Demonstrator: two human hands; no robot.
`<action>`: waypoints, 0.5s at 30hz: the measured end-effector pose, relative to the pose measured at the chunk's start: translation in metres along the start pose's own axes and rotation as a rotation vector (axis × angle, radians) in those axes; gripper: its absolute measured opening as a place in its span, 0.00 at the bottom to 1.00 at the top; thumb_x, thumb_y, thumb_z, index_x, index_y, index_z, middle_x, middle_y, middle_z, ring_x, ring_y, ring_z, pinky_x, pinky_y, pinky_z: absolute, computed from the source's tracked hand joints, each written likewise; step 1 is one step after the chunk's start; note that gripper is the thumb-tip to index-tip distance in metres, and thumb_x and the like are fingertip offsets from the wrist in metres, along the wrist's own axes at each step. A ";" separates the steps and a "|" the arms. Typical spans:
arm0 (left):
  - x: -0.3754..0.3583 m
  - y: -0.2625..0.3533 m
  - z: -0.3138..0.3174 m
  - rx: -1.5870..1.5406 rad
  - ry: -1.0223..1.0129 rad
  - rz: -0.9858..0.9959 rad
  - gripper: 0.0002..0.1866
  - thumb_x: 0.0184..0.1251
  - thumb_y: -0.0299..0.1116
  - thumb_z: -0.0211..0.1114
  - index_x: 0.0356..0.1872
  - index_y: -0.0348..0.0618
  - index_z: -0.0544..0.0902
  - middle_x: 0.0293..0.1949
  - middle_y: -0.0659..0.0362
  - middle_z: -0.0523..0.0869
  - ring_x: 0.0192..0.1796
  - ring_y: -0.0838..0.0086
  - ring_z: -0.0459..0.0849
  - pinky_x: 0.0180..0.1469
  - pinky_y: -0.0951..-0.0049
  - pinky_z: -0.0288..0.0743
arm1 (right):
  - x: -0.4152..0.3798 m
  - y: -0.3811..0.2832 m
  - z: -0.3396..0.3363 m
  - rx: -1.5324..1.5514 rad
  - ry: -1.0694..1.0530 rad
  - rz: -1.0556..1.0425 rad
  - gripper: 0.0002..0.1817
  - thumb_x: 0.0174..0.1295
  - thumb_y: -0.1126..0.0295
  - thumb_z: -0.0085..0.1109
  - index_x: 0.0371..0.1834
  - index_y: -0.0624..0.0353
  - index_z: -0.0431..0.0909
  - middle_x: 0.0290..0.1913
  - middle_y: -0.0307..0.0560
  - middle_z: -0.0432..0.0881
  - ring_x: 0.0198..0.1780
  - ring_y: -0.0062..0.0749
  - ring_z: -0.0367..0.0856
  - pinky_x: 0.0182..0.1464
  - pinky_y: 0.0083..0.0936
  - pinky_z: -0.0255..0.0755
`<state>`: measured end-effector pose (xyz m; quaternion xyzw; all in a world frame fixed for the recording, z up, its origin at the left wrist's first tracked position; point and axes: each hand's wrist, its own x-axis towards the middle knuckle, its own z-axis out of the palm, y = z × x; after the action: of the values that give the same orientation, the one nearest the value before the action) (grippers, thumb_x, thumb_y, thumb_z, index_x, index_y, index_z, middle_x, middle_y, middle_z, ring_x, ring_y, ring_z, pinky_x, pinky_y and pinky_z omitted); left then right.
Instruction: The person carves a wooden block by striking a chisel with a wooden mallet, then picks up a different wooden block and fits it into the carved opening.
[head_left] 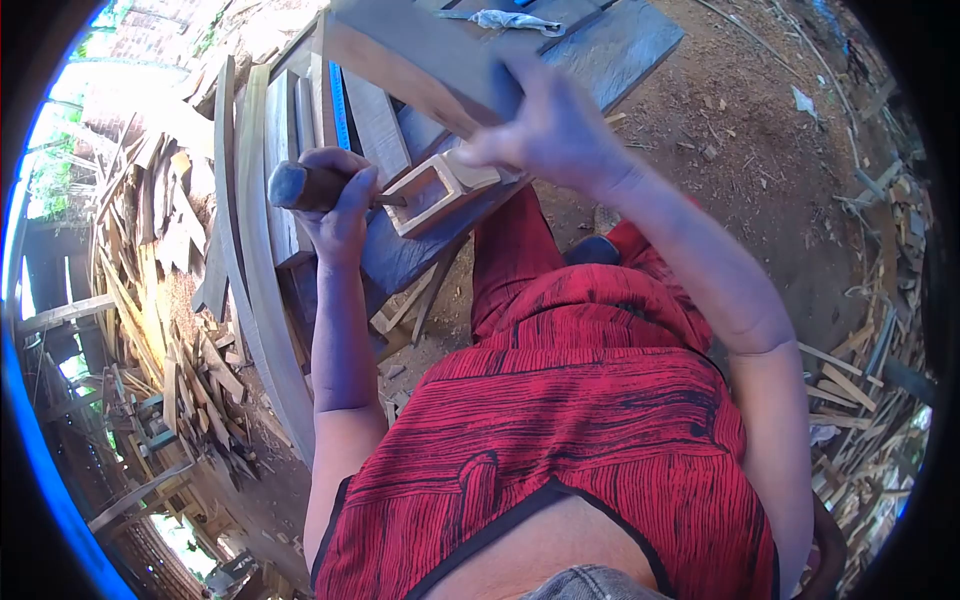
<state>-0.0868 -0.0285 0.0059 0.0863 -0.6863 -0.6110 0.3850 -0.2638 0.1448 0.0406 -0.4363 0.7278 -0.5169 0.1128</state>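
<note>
Where the chisel [290,186] meets the frame [432,214]: the tip reaches the frame's left side, at its opening; whether it bears on the rim or sits inside cannot be told.
Frame: lies on the bench [405,255], ahead of the person and between the two hands; its long axis slants from near left to far right.
Chisel: lies to the left of the frame, handle end outermost, shaft pointing right toward it and crossing its long axis at a slant.
Left hand [338,215]: closed round the chisel handle, left of the frame and apart from it.
Right hand [545,135]: gripping the block [410,75], beyond and slightly right of the frame; blurred. Its thumb side appears the nearer of the two hands to the frame; contact cannot be confirmed.
Hands: apart, each on its own piece, the frame between them.
Block: long and thick, slanting from far left toward the right hand, beyond the frame; height over it not determinable.
Bench edge: passes close on the frame's near side, with the red trousers [512,265] just past it.
Room: tightest left of the frame, where planks [255,240] crowd the bench; widest to its right, over the ground [740,190].
</note>
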 end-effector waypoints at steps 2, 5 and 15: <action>-0.002 0.001 -0.003 0.050 -0.010 -0.010 0.12 0.53 0.23 0.66 0.39 0.40 0.76 0.30 0.58 0.81 0.30 0.76 0.81 0.35 0.78 0.75 | 0.018 -0.048 -0.013 0.242 0.018 -0.290 0.31 0.37 0.62 0.73 0.47 0.65 0.75 0.36 0.57 0.82 0.40 0.42 0.84 0.45 0.33 0.76; -0.015 -0.073 -0.024 0.165 0.271 0.082 0.14 0.54 0.24 0.66 0.43 0.40 0.76 0.34 0.57 0.82 0.36 0.72 0.82 0.41 0.73 0.76 | 0.015 -0.090 -0.012 0.061 -0.034 -0.433 0.29 0.40 0.59 0.68 0.45 0.66 0.72 0.34 0.57 0.83 0.40 0.47 0.85 0.42 0.37 0.77; -0.018 -0.072 -0.022 0.239 0.220 0.210 0.20 0.56 0.29 0.68 0.50 0.39 0.74 0.41 0.56 0.82 0.44 0.69 0.81 0.50 0.67 0.75 | 0.013 -0.135 -0.016 -0.004 0.234 -0.817 0.19 0.39 0.62 0.66 0.35 0.61 0.80 0.31 0.50 0.84 0.38 0.42 0.86 0.39 0.37 0.78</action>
<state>-0.0857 -0.0519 -0.0681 0.1257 -0.7132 -0.4684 0.5061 -0.2119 0.1339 0.1665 -0.6277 0.5038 -0.5638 -0.1853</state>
